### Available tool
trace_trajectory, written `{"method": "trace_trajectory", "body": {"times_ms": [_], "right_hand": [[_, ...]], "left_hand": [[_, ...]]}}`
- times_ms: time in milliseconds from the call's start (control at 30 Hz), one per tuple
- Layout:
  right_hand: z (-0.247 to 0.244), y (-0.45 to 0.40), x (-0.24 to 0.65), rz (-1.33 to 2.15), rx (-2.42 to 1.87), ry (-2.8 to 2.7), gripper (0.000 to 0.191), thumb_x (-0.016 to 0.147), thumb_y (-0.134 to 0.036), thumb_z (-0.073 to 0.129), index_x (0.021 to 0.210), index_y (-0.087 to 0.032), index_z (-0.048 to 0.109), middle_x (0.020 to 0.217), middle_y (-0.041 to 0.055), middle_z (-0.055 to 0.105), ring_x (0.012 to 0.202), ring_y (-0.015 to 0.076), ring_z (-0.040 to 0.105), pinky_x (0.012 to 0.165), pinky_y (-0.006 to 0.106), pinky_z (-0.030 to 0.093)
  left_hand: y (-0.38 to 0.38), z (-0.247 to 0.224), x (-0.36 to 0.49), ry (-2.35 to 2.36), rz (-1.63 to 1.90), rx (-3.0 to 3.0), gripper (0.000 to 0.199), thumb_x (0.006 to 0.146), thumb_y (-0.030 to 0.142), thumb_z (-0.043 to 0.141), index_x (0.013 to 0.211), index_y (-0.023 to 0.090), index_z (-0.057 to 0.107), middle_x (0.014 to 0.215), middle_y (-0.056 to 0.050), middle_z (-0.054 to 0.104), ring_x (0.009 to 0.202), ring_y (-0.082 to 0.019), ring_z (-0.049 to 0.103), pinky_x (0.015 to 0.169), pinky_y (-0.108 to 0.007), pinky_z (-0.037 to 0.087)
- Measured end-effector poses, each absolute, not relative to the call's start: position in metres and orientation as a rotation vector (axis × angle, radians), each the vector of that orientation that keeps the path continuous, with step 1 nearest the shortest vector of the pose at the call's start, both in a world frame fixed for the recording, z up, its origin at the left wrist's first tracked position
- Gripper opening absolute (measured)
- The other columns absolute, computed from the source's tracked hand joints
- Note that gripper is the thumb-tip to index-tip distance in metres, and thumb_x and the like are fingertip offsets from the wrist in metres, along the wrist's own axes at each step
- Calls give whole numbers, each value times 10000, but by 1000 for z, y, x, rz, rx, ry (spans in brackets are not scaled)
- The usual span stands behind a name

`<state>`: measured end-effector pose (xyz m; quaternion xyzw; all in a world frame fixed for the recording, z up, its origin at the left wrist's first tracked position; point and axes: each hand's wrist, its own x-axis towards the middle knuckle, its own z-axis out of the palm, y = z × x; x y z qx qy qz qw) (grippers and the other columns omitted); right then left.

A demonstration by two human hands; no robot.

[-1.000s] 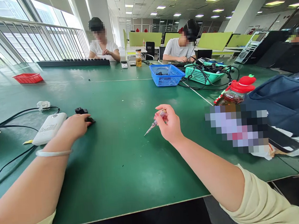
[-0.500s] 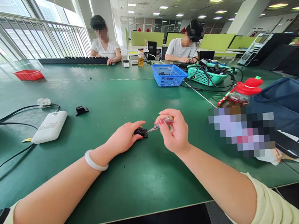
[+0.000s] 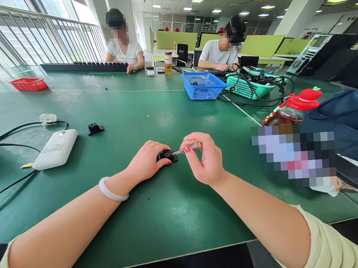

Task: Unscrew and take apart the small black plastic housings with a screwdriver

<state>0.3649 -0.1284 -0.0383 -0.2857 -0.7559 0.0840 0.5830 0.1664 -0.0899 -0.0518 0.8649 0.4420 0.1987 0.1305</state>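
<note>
My left hand [image 3: 147, 160] rests on the green table [image 3: 184, 214] with thumb and fingers closed round a small black block-like part [image 3: 170, 155]. Part of the block is hidden under the fingers. Pinched in my right hand [image 3: 207, 158] is a slim screwdriver [image 3: 194, 146] with a see-through handle. It is held nearly level, its tip at the upper right side of the black part; whether it touches a screw is too small to tell. A similar black part [image 3: 95, 128] lies apart, farther left.
At left lie a white power bank [image 3: 56, 149] and black cables. Beyond are a red tray [image 3: 28, 84], a blue basket [image 3: 205, 90] and a green basket [image 3: 249, 87] with cables. A red-lidded bottle [image 3: 289, 109] and dark blue bag [image 3: 345, 128] stand right. Two people sit opposite.
The screwdriver has swung to a flatter angle, and its tip has shifted slightly left and up over the black part. My left hand keeps its hold while the view moves slightly.
</note>
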Motion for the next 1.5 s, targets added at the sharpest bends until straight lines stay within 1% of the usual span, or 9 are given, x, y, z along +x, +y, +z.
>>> {"method": "trace_trajectory", "body": {"times_ms": [267, 467, 533, 633, 833, 1067, 1233, 1333, 1500], "right_hand": [[-35, -130, 363, 259, -628, -1830, 199, 934, -178, 479, 1109, -273, 489, 777, -13, 643, 671, 137, 641, 634, 290, 556], [-30, -134, 365, 345, -668, -1809, 32, 916, -230, 544, 896, -247, 561, 678, -35, 597, 524, 95, 509, 512, 237, 454], [-28, -134, 366, 308, -674, -1817, 130, 915, -242, 543, 785, -239, 558, 658, -27, 591, 513, 96, 481, 499, 241, 435], [-27, -134, 366, 287, -640, -1835, 215, 914, -249, 532, 700, -233, 531, 646, -13, 594, 544, 112, 518, 525, 257, 457], [-29, -134, 366, 320, -582, -1851, 244, 916, -245, 531, 674, -233, 502, 637, -6, 589, 596, 130, 576, 567, 275, 492], [-32, -134, 365, 341, -545, -1974, 289, 900, -244, 560, 630, -224, 461, 592, -13, 515, 555, 115, 504, 518, 253, 438], [-30, -132, 366, 334, -613, -1992, 307, 945, -268, 483, 643, -217, 473, 652, 11, 527, 598, 126, 490, 560, 267, 430], [-30, -127, 370, 306, -759, -1871, 363, 976, -347, 443, 645, -211, 508, 648, 16, 524, 616, 135, 489, 581, 276, 414], [-29, -119, 374, 517, -999, -1640, 562, 969, -579, 403, 560, -204, 490, 506, -29, 369, 488, 109, 357, 507, 278, 307]], "left_hand": [[-88, -55, 165, 1248, 602, 2516, 342, 874, 439, 617, 1148, 242, 673, 1109, -68, 708, 1093, -287, 580, 986, -467, 470], [-88, -56, 165, 1243, 590, 2544, 350, 901, 466, 589, 1140, 222, 669, 1081, -76, 707, 1074, -285, 580, 973, -451, 475], [-88, -56, 164, 1241, 588, 2547, 359, 908, 477, 578, 1148, 225, 667, 1087, -75, 705, 1079, -285, 578, 977, -449, 472], [-88, -55, 164, 1247, 574, 2541, 374, 918, 492, 554, 1161, 229, 663, 1089, -72, 702, 1080, -284, 579, 979, -448, 471], [-89, -55, 164, 1244, 568, 2541, 374, 917, 472, 548, 1161, 214, 664, 1091, -77, 702, 1082, -283, 575, 986, -449, 467], [-88, -55, 165, 1252, 553, 2525, 374, 907, 437, 553, 1181, 205, 658, 1128, -83, 695, 1116, -294, 559, 997, -463, 463], [-87, -57, 163, 1221, 567, 2555, 356, 926, 415, 542, 1190, 201, 648, 1138, -81, 695, 1112, -284, 565, 1015, -459, 451], [-86, -58, 163, 1197, 565, 2568, 355, 925, 404, 554, 1204, 200, 636, 1155, -85, 689, 1113, -280, 567, 1023, -458, 445], [-86, -56, 163, 1185, 523, 2577, 359, 924, 387, 548, 1218, 194, 623, 1167, -92, 679, 1120, -283, 565, 1032, -468, 436]]}}
